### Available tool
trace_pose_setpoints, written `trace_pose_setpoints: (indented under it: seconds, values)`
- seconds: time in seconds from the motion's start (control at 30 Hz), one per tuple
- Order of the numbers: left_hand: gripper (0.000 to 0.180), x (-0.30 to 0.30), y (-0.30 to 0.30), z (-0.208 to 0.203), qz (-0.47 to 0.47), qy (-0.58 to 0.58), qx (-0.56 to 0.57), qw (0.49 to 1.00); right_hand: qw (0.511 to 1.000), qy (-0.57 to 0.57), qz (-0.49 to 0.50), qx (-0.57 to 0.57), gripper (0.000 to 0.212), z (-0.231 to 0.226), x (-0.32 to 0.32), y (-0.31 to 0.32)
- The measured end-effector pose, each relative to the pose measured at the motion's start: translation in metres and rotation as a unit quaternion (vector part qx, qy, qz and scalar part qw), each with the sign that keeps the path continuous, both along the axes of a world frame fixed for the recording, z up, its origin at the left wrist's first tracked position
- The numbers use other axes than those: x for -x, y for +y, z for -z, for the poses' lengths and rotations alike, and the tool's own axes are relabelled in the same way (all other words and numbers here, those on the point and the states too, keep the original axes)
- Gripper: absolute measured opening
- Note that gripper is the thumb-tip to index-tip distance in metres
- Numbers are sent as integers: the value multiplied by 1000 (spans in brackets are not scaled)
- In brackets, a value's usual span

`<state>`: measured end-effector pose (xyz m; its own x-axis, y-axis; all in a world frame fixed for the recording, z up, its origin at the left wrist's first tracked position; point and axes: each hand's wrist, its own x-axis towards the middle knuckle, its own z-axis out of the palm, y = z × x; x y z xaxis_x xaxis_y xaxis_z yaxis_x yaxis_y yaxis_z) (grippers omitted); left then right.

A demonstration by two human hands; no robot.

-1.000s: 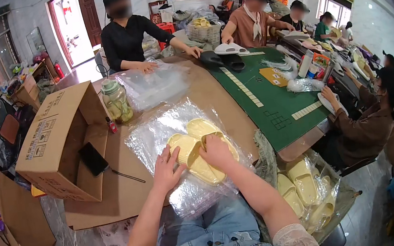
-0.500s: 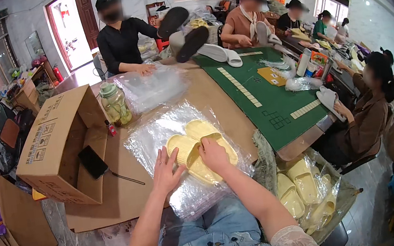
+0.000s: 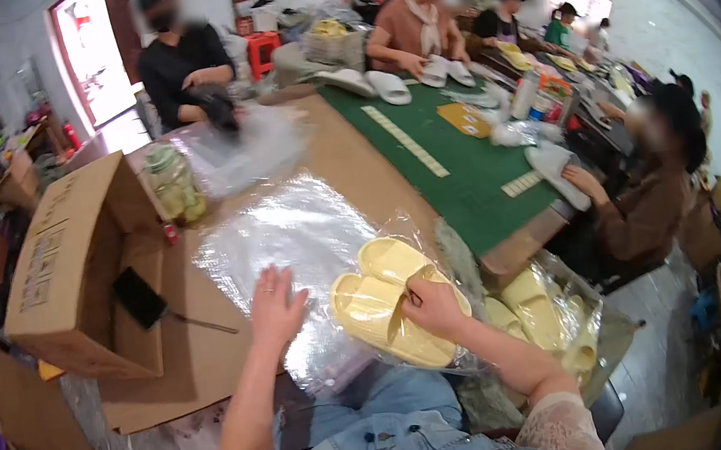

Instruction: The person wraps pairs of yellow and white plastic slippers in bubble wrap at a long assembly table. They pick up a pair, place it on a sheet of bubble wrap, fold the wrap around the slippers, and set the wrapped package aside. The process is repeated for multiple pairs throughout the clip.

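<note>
A pair of pale yellow slippers (image 3: 381, 309) in a clear plastic bag is gripped by my right hand (image 3: 434, 306), its fingers closed near the straps. The pair is over the right part of a stack of clear plastic bags (image 3: 274, 227). My left hand (image 3: 276, 306) is apart from the slippers, fingers spread above the shiny stack. More bagged yellow slippers (image 3: 536, 316) lie in a sack to the right, below the table edge.
An open cardboard box (image 3: 67, 282) stands at the left, a phone (image 3: 141, 298) at its opening. Behind are a lidded glass jar (image 3: 174, 186) and a small red bottle (image 3: 170, 233). A green mat (image 3: 404, 142) holds white slippers (image 3: 388, 87). Several people work around the tables.
My right hand has moved the bagged slippers rightward, toward the sack. My left hand has let go and moved left of them. The person in black has lowered the dark slippers.
</note>
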<state>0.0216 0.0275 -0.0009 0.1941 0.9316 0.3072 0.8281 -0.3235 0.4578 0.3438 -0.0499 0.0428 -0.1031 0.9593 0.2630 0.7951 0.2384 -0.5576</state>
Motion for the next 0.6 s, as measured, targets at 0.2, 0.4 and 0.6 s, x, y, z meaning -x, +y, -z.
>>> trace_pose_setpoints:
  seconds: [0.2, 0.4, 0.6]
  values:
    - [66, 6, -2, 1, 15, 0, -23, 1000, 994, -37, 105, 15, 23, -31, -117, -86]
    - [65, 8, 2, 9, 28, 12, -33, 999, 888, -199, 391, 142, 28, -60, -255, -145]
    - [65, 8, 2, 4, 26, 26, -27, 999, 838, -18, 428, 338, 31, 59, -397, -187]
